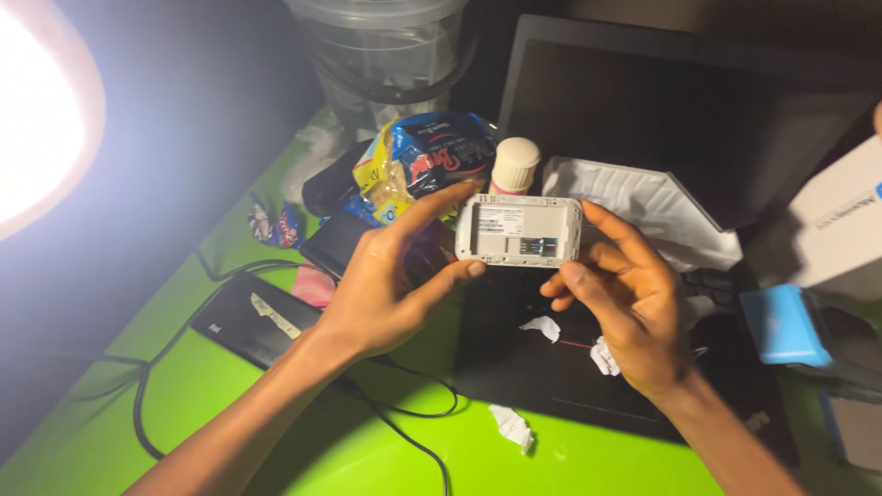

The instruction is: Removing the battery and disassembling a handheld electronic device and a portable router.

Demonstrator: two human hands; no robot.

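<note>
Green desk (276,432) was cluttered, clear plastic tub (386,55) at back with contents unreadable, and both left hand (386,285) and right hand (625,303) pinched a small white device (519,230), back cover off, above the black laptop (661,119).

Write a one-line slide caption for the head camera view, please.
Both hands, left hand and right hand, hold a small white device above a laptop.

The white box (841,225) is cut off at the right edge, and the lamp (37,110) glares out at the left.
</note>
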